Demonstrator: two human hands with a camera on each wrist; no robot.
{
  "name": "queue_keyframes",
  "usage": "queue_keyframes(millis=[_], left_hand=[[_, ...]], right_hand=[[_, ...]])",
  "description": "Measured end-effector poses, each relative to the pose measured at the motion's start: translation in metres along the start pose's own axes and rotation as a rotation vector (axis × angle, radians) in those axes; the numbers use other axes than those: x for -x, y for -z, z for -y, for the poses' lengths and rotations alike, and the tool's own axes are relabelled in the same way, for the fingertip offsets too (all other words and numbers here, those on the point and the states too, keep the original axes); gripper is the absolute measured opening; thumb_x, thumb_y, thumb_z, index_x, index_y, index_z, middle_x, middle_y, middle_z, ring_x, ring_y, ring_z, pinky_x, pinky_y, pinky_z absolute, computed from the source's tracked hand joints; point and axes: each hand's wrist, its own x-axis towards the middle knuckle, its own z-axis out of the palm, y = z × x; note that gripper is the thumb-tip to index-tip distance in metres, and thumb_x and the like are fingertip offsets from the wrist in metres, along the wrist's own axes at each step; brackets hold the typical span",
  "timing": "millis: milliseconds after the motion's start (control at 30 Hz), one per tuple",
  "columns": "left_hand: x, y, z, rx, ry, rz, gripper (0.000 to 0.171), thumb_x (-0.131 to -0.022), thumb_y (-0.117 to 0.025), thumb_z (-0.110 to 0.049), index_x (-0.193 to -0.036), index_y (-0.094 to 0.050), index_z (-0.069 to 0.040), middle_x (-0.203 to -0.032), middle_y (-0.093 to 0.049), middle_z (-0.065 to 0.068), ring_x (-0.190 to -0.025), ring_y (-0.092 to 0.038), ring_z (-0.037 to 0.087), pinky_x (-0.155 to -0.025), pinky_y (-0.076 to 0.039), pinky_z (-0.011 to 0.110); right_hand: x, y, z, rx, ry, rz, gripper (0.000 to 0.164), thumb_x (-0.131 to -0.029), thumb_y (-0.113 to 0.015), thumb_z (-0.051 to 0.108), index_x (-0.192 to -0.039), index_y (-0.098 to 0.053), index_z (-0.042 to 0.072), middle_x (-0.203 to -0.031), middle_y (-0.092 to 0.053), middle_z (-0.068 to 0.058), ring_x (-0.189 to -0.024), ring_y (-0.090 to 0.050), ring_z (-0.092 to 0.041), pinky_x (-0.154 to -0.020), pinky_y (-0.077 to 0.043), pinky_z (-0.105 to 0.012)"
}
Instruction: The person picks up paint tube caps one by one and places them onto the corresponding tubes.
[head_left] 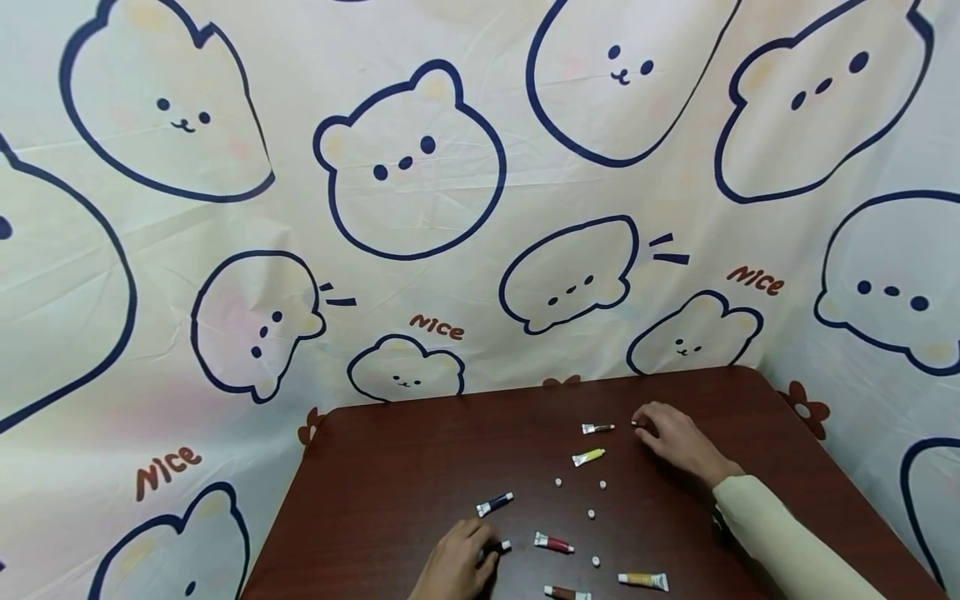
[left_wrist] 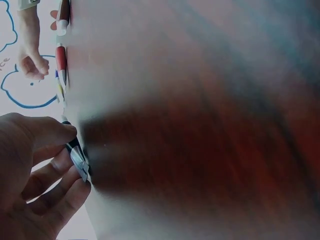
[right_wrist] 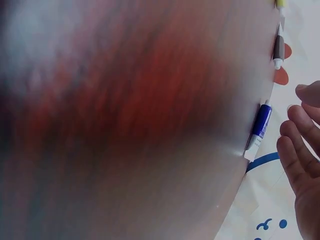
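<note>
My left hand [head_left: 459, 560] pinches a small dark paint tube [left_wrist: 75, 150] with a silver crimped end between thumb and fingers, low over the table. Its white cap end [head_left: 506, 546] shows past the fingers in the head view. My right hand [head_left: 678, 437] hovers over the far right of the table, fingers loosely bent. Beside its fingertips in the right wrist view lies a blue paint tube [right_wrist: 260, 122], mostly hidden by the hand in the head view. A grey-brown tube [head_left: 597, 428] and a yellow tube [head_left: 588, 457] lie left of that hand.
Near the left hand lie a navy tube [head_left: 495, 504], a red tube [head_left: 554, 543] and a brown tube [head_left: 567, 593]. An ochre tube [head_left: 642, 581] is further right. Several small white pieces [head_left: 591, 514] dot the brown table [head_left: 390, 467]. A printed cloth [head_left: 405, 208] hangs behind.
</note>
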Motion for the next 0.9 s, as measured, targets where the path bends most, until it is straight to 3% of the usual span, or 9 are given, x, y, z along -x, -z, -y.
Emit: queue_keyframes(millis=[267,567,667,867,900], left_hand=[[0.007,-0.011,0.014,0.026,-0.056,-0.038,0.028,-0.077,-0.093,-0.015,-0.096,-0.073,-0.017,-0.094,-0.069,-0.006,-0.084,-0.063,0.010,-0.069,-0.052,0.030],[0.003,0.000,0.006,-0.015,-0.011,0.000,0.031,-0.073,-0.096,-0.016,-0.094,-0.074,-0.020,-0.094,-0.069,-0.008,-0.086,-0.064,0.010,-0.074,-0.053,0.024],[0.007,-0.007,0.011,0.003,-0.008,-0.007,0.027,-0.078,-0.094,-0.019,-0.095,-0.073,-0.021,-0.094,-0.068,-0.008,-0.086,-0.064,0.010,-0.071,-0.054,0.028],[0.005,-0.002,0.008,-0.036,-0.017,-0.011,0.031,-0.072,-0.096,-0.016,-0.092,-0.073,-0.019,-0.091,-0.068,-0.008,-0.085,-0.065,0.010,-0.073,-0.054,0.026],[0.008,-0.008,0.012,-0.032,-0.035,-0.031,0.028,-0.076,-0.095,-0.017,-0.091,-0.072,-0.020,-0.090,-0.067,-0.008,-0.084,-0.063,0.010,-0.072,-0.053,0.026]], right_hand=[[-0.005,-0.002,-0.012,0.006,-0.001,0.011,0.017,-0.098,-0.080,0.010,-0.114,-0.074,0.009,-0.109,-0.071,-0.004,-0.099,-0.066,-0.021,-0.088,-0.060,-0.049],[-0.011,-0.002,-0.020,0.033,-0.009,0.045,0.018,-0.099,-0.080,0.009,-0.115,-0.074,0.007,-0.110,-0.070,-0.005,-0.100,-0.064,-0.023,-0.089,-0.059,-0.050],[-0.013,-0.002,-0.022,0.057,0.003,0.063,0.017,-0.099,-0.080,0.009,-0.115,-0.074,0.006,-0.110,-0.070,-0.005,-0.101,-0.065,-0.024,-0.089,-0.059,-0.049],[-0.015,-0.003,-0.027,0.100,0.005,0.091,0.022,-0.099,-0.079,0.009,-0.120,-0.075,0.003,-0.114,-0.070,-0.009,-0.105,-0.066,-0.029,-0.091,-0.059,-0.052],[-0.015,-0.003,-0.028,0.105,0.005,0.097,0.023,-0.099,-0.079,0.009,-0.121,-0.075,0.003,-0.115,-0.070,-0.010,-0.106,-0.066,-0.030,-0.092,-0.058,-0.053]])
